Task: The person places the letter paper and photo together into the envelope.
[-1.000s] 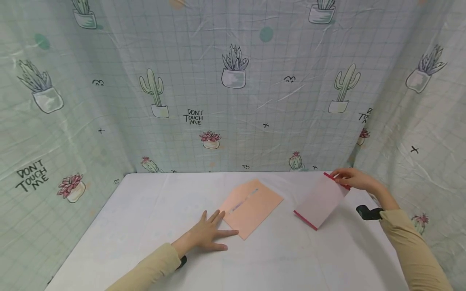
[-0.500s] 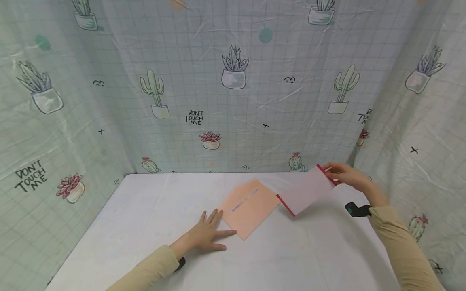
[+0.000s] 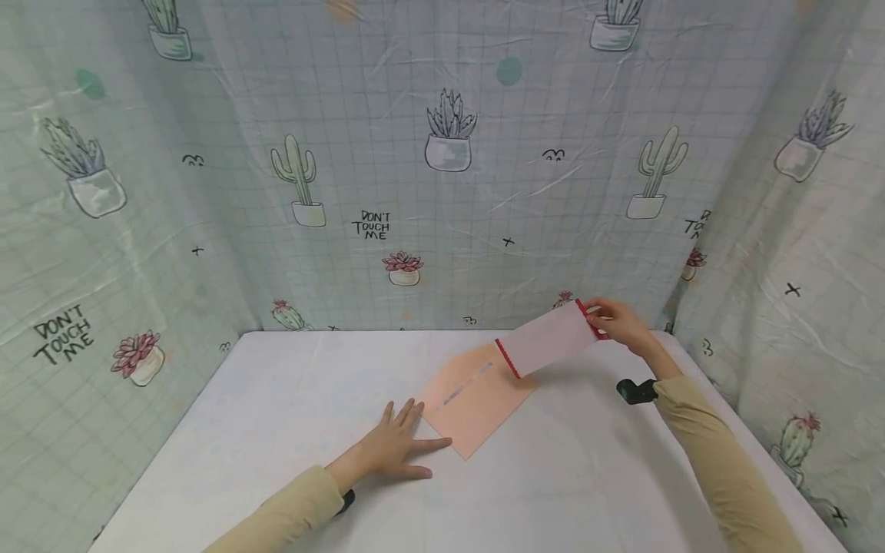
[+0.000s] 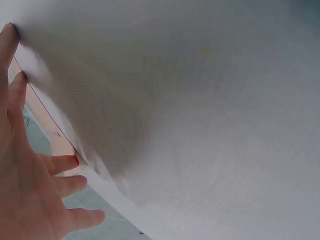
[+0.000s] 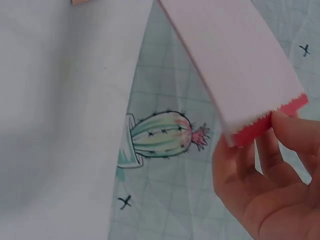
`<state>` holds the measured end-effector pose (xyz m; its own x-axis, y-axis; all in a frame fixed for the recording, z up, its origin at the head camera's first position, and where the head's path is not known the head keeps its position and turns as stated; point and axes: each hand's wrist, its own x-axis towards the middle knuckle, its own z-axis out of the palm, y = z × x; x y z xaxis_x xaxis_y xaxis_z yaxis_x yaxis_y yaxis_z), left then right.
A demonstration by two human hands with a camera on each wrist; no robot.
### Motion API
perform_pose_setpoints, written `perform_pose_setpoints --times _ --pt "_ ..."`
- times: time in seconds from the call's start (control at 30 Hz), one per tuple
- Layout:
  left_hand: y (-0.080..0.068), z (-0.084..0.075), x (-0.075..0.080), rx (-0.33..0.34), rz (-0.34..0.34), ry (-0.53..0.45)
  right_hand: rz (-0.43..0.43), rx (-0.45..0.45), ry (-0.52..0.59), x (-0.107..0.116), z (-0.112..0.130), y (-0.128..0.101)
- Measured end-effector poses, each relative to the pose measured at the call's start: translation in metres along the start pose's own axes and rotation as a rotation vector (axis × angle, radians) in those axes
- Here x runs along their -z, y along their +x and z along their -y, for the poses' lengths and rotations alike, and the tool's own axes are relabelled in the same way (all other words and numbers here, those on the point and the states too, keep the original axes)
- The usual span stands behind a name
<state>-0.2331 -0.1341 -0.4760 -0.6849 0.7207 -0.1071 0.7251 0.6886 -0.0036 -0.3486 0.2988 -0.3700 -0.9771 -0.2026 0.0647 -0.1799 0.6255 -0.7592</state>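
A peach envelope [image 3: 477,399] lies flat in the middle of the white table [image 3: 290,407], its flap open toward the back. My left hand [image 3: 394,445] rests flat on the table with straight fingers touching the envelope's near left corner; the left wrist view shows those fingers [image 4: 30,185] beside the peach edge [image 4: 47,125]. My right hand [image 3: 618,322] pinches the red end of a pale pink card with red edges [image 3: 549,342] and holds it in the air above the envelope's far right corner. The right wrist view shows the card [image 5: 235,65] slanting away from my fingers [image 5: 260,185].
A cactus-print curtain [image 3: 442,153] closes in the table at the back and on both sides. The table's back edge runs just behind the envelope. Bare white tabletop [image 3: 553,484] spreads out in front of my arms.
My right hand has carried the pink card up off the table and leftward, from the right side to above the envelope. The left hand and envelope have stayed put.
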Motion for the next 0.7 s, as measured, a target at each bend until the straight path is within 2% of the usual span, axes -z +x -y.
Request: perform_pose_setpoints --times 0.27,0.47,0.7 --pt "0.003 0.000 -0.003 0.009 0.018 0.012 -0.096 0.000 0.047 -0.023 -0.007 0.021" --pt "0.003 0.002 -0.005 0.014 0.023 0.016 -0.167 -0.078 0.134 -0.038 -0.011 0.035" --pt "0.001 0.002 -0.003 0.016 0.025 0.007 -0.178 -0.131 0.228 -0.051 -0.014 0.047"
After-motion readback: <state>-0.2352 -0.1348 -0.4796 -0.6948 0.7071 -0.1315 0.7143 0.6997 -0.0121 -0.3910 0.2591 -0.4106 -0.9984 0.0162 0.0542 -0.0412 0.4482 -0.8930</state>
